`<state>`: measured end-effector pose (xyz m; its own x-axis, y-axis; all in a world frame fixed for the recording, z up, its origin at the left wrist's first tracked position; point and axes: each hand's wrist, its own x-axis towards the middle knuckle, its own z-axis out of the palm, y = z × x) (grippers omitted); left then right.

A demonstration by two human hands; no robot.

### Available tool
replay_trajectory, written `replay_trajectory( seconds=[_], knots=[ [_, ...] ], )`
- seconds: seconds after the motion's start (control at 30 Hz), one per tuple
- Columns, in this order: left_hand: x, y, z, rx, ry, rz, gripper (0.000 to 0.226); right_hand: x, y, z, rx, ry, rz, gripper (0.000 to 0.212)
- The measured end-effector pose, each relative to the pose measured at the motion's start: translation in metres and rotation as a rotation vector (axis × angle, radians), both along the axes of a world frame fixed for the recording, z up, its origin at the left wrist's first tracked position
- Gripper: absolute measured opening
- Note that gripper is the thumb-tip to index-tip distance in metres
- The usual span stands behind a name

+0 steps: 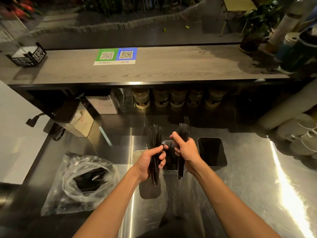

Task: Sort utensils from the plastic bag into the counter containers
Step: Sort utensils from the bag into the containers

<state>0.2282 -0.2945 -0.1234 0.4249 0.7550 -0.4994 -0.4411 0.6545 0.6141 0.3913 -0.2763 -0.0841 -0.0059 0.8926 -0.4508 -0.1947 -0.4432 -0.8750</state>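
Note:
My left hand grips a bundle of black plastic utensils, held upright above the left metal container. My right hand holds a smaller bunch of black forks, tines up, over the middle container. That container has some black utensils in it. A third container stands to the right and looks dark inside. A clear plastic bag with more black utensils lies open on the steel counter at the left.
The steel counter runs wide on the right. A wooden shelf with QR code stickers overhangs the back. Jars and boxes sit under it. Stacked lids and cups crowd the right edge.

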Motion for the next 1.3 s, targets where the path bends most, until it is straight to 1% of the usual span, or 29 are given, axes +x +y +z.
replay_trajectory(
  seconds=[0.1, 0.23, 0.27, 0.37, 0.4, 0.47, 0.53, 0.57, 0.7, 0.8, 0.93, 1.0, 1.07, 1.13, 1.2, 1.3],
  knots=[
    [0.001, -0.003, 0.000, 0.036, 0.089, 0.018, 0.017, 0.003, 0.002, 0.001, 0.090, -0.029, -0.039, 0.031],
    [0.004, -0.006, 0.003, 0.065, 0.129, -0.009, 0.015, 0.009, 0.002, 0.002, 0.164, -0.012, -0.066, 0.031],
    [0.005, -0.007, 0.003, 0.070, 0.134, -0.009, 0.016, 0.010, 0.002, 0.001, 0.168, -0.012, -0.069, 0.031],
    [0.007, -0.006, -0.001, 0.075, 0.143, 0.011, 0.028, 0.014, 0.002, -0.002, 0.150, -0.014, -0.071, 0.033],
    [0.007, -0.005, -0.003, 0.081, 0.154, 0.011, 0.030, 0.016, 0.003, -0.003, 0.132, 0.012, -0.056, 0.031],
    [0.005, -0.002, -0.008, 0.093, 0.173, 0.010, 0.030, 0.024, 0.005, -0.004, 0.078, 0.154, 0.016, 0.028],
    [0.003, 0.000, -0.013, 0.095, 0.180, 0.010, 0.029, 0.032, 0.008, -0.002, 0.030, 0.313, 0.108, 0.032],
    [0.002, 0.001, -0.014, 0.097, 0.180, 0.009, 0.027, 0.036, 0.010, -0.001, 0.021, 0.357, 0.143, 0.034],
    [0.002, 0.006, -0.017, 0.097, 0.180, 0.008, 0.024, 0.042, 0.016, -0.003, 0.022, 0.401, 0.192, 0.035],
    [0.005, 0.009, -0.017, 0.086, 0.174, 0.020, 0.027, 0.039, 0.021, -0.009, 0.051, 0.348, 0.122, 0.032],
    [0.006, 0.013, -0.020, 0.045, 0.154, 0.036, 0.023, 0.027, 0.026, -0.017, 0.139, 0.144, 0.009, 0.024],
    [0.006, 0.015, -0.019, 0.037, 0.159, 0.008, 0.019, 0.021, 0.025, -0.021, 0.164, 0.037, 0.007, 0.021],
    [0.006, 0.015, -0.019, 0.050, 0.171, -0.016, 0.022, 0.017, 0.021, -0.029, 0.153, -0.042, 0.036, 0.019],
    [0.007, 0.017, -0.018, 0.060, 0.153, -0.017, 0.018, 0.015, 0.014, -0.041, 0.097, -0.062, 0.081, 0.018],
    [0.008, 0.018, -0.017, 0.065, 0.157, -0.037, 0.019, 0.017, 0.008, -0.052, 0.077, -0.078, 0.114, 0.021],
    [0.007, 0.019, -0.017, 0.035, 0.135, -0.042, 0.022, 0.021, 0.003, -0.057, 0.129, -0.150, 0.169, 0.040]
  ],
)
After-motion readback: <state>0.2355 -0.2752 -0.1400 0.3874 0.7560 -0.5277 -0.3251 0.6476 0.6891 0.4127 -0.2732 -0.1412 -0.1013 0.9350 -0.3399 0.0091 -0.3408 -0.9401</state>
